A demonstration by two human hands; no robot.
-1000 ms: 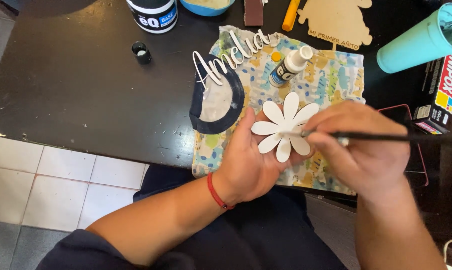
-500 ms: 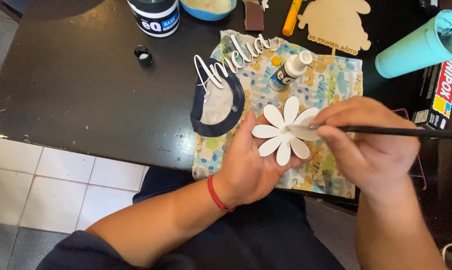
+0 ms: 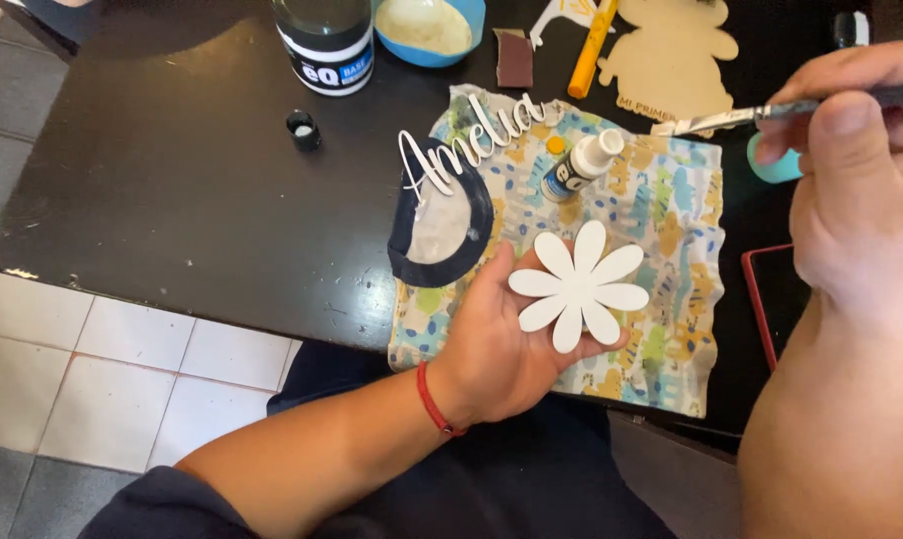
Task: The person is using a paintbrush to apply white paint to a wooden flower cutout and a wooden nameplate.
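Your left hand (image 3: 501, 349) cradles the flat white flower cutout (image 3: 579, 286) on its fingertips, just above the paint-splotched cloth (image 3: 661, 200); keep it level and grip only the petal edges so wet faces stay clean. Your right hand (image 3: 861, 190) pinches the slim paintbrush (image 3: 741, 118), lifted well away, bristles near the small paint bottle (image 3: 581, 165). Load it lightly; the smooth, rigid petals look likely to show streaks.

Matt white paint is seen on flat flower cutout (image 3: 579, 287); crumpled patterned cloth (image 3: 671, 210) at 12 o'clock; bare wood figure (image 3: 671, 55) beyond; tabletop (image 3: 172, 180) dark w/ semi-gloss.
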